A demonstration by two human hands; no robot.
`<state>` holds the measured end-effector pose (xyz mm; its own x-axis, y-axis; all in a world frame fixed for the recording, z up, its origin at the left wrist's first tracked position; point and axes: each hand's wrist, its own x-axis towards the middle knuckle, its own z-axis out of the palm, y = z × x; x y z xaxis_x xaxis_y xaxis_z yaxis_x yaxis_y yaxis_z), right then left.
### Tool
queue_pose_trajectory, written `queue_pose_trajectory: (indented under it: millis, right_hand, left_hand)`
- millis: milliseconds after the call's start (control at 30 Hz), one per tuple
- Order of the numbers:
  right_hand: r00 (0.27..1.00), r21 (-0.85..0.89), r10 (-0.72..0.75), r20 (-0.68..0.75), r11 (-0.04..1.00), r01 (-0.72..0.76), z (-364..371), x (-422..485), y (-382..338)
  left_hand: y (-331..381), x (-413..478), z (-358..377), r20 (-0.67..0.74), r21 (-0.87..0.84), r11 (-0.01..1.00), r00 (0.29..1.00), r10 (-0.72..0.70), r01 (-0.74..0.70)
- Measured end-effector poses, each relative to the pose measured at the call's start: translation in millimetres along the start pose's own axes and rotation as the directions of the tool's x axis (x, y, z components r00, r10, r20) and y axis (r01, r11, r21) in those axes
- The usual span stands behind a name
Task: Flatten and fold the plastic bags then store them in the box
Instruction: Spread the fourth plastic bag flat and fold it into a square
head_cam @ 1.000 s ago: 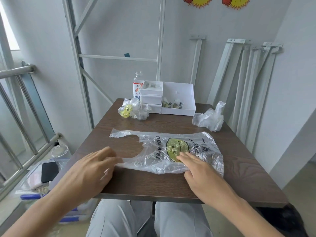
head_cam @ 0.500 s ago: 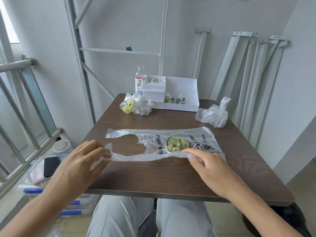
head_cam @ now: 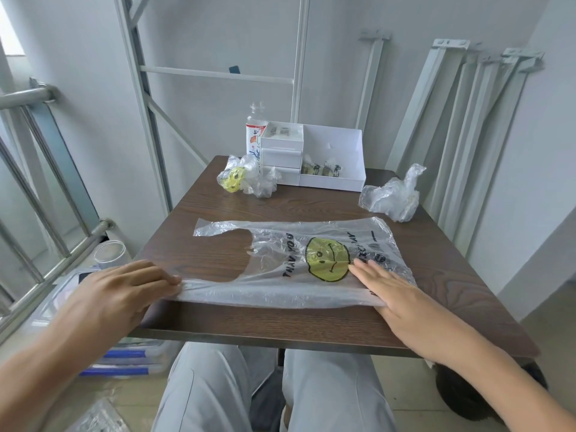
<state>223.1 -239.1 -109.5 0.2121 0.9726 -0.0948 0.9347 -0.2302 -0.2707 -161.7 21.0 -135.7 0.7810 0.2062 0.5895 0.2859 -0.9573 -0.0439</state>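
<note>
A clear plastic bag (head_cam: pixel 290 260) with a yellow smiley face and black lettering lies spread on the brown table (head_cam: pixel 280 322), handles pointing left. My left hand (head_cam: pixel 124 294) pinches the end of the near handle at the table's left edge. My right hand (head_cam: pixel 386 288) lies flat on the bag's near right part, fingers straight, just right of the smiley. The near edge of the bag is stretched between the two hands. Two crumpled bags sit further back, one with yellow print (head_cam: pixel 246 179) and one clear (head_cam: pixel 392 198). The white box (head_cam: pixel 333 182) at the far edge holds folded bags.
A bottle (head_cam: pixel 255 132) stands behind the box's small drawers. Metal rails (head_cam: pixel 467 135) lean on the right wall. A railing (head_cam: pixel 46 198) runs along the left. On the floor at left are a jar (head_cam: pixel 109 254) and stacked plastic containers (head_cam: pixel 124 360).
Both hands lifted the bag's near edge, pulled it taut, then laid it back down. My right hand went from gripping the edge to lying flat on it. The camera tilted downward.
</note>
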Motion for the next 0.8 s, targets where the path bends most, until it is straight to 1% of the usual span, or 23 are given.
queue_pose_trajectory:
  millis: [133, 200, 267, 367, 400, 467, 533, 567, 600, 633, 700, 767, 800]
  right_hand:
    - [0.998, -0.047, -0.032, 0.061, 0.998, 0.035, -2.9, -10.2, 8.7]
    - [0.995, -0.055, -0.059, 0.074, 0.996, 0.064, -4.9, -12.9, 10.2]
    - [0.991, -0.04, -0.095, 0.099, 0.994, 0.099, -7.4, -14.2, 12.3]
    - [0.983, 0.038, -0.133, 0.129, 0.991, 0.129, -14.9, -17.9, 17.5]
    - [0.983, 0.086, -0.13, 0.127, 0.989, 0.12, -19.0, -18.8, 18.7]
    - [0.989, 0.191, -0.118, 0.087, 0.977, 0.099, -25.7, -19.4, 21.3]
    - [0.995, 0.268, -0.096, 0.039, 0.96, 0.082, -28.9, -20.5, 20.9]
    - [0.995, 0.277, -0.094, 0.016, 0.957, 0.085, -28.3, -21.3, 20.5]
    - [0.993, 0.255, -0.114, -0.01, 0.96, 0.113, -26.8, -22.3, 19.8]
    - [0.986, 0.194, -0.159, -0.039, 0.967, 0.164, -23.9, -23.0, 21.4]
    - [0.97, 0.082, -0.238, -0.049, 0.967, 0.241, -18.0, -23.8, 25.7]
    - [0.974, 0.074, -0.227, -0.021, 0.971, 0.228, -14.7, -23.5, 31.7]
    - [0.978, 0.066, -0.207, -0.013, 0.976, 0.208, -14.3, -24.2, 34.0]
  left_hand:
    - [-16.7, -7.9, 3.3, -0.003, -0.077, 0.995, 0.998, -0.058, 0.058]
    - [-27.6, -11.1, 7.7, 0.0, -0.147, 0.98, 0.991, -0.133, 0.132]
    - [-46.9, -19.5, 13.1, 0.041, -0.206, 0.953, 0.975, -0.22, 0.224]
    - [-48.2, -21.9, 9.1, 0.057, -0.23, 0.89, 0.919, -0.39, 0.392]
    - [-42.3, -17.9, 2.6, 0.07, -0.219, 0.878, 0.904, -0.421, 0.426]
    - [-28.0, -6.1, -3.7, 0.02, -0.23, 0.86, 0.886, -0.463, 0.455]
    - [-20.6, -0.9, -7.9, 0.011, -0.206, 0.87, 0.891, -0.455, 0.447]
    - [-22.8, -2.0, -5.8, -0.002, -0.198, 0.88, 0.897, -0.441, 0.432]
    - [-22.3, -2.2, -8.2, -0.009, -0.208, 0.896, 0.915, -0.404, 0.393]
    - [-23.9, -4.5, -9.4, -0.012, -0.201, 0.908, 0.926, -0.377, 0.367]
    - [-26.7, -7.4, -9.7, -0.02, -0.198, 0.918, 0.934, -0.356, 0.345]
    - [-34.6, -14.4, -1.6, 0.015, -0.213, 0.908, 0.93, -0.366, 0.361]
    - [-44.1, -21.0, 3.4, 0.043, -0.225, 0.892, 0.918, -0.394, 0.393]
